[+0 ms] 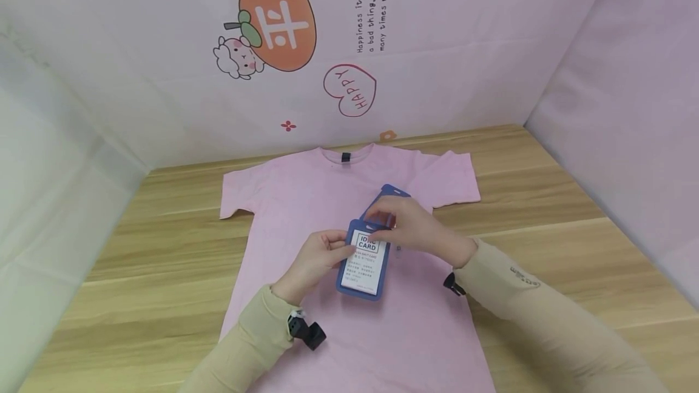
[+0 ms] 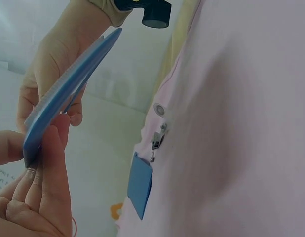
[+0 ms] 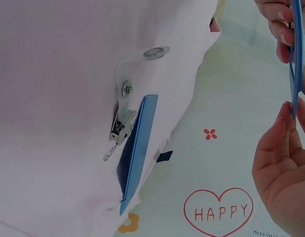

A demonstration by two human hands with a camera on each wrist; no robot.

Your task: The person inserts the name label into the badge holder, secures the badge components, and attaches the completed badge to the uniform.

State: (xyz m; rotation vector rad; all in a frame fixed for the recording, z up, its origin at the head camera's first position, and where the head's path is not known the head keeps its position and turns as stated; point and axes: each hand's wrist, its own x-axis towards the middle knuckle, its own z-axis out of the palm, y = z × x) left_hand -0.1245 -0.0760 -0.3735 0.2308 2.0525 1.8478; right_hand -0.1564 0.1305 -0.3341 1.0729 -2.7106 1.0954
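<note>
A blue ID card holder (image 1: 384, 268) with a white card (image 1: 361, 262) in it is held over the pink T-shirt (image 1: 300, 217). My left hand (image 1: 317, 259) pinches its left edge, thumb on the front. At its top edge, my right hand (image 1: 417, 229) pinches it between thumb and fingers, as the right wrist view also shows. Behind the right hand, another slotted blue holder piece (image 1: 395, 190) lies on the shirt, partly covered in the head view. Beside that piece is a metal badge clip (image 3: 123, 126) on a clear strap (image 3: 124, 64).
The T-shirt lies spread on a wooden table (image 1: 546, 217), collar toward the back. A light printed cloth (image 1: 437, 77) hangs behind the table, with more cloth at both sides. Each wrist wears a small black camera (image 1: 307, 331).
</note>
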